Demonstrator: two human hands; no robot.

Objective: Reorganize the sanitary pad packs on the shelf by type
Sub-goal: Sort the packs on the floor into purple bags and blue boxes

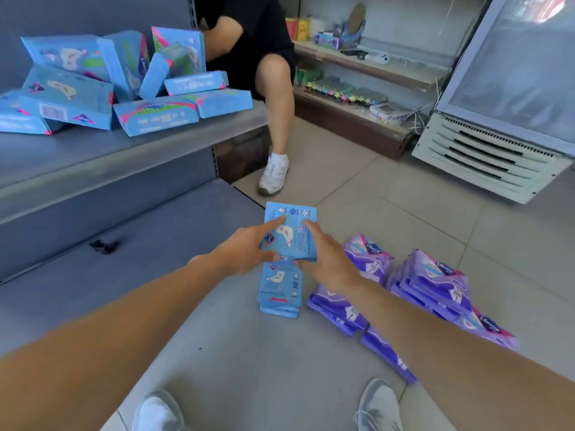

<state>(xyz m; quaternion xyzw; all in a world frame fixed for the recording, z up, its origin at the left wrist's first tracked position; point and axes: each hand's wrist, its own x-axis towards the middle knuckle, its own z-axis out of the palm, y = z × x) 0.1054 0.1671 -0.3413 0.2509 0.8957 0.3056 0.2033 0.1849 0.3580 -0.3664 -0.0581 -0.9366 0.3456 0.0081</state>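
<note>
Both my hands hold a bundle of flat light-blue pad packs (292,233) above the floor. My left hand (245,247) grips its left edge, thumb underneath and index finger lying on top. My right hand (326,259) grips the right edge in the same way. Below the bundle a short stack of the same blue packs (279,290) lies on the tiles. Purple pad packs (435,284) are piled on the floor to the right. Several blue boxes (102,85) lie jumbled on the grey upper shelf (130,157).
The grey lower shelf (124,259) at my left holds a small black object (104,246). Another person's bare leg and white shoe (273,175) stand by the shelf end. A white cooler (497,150) and low wooden shelves (357,119) are at the back right. My shoes show at the bottom.
</note>
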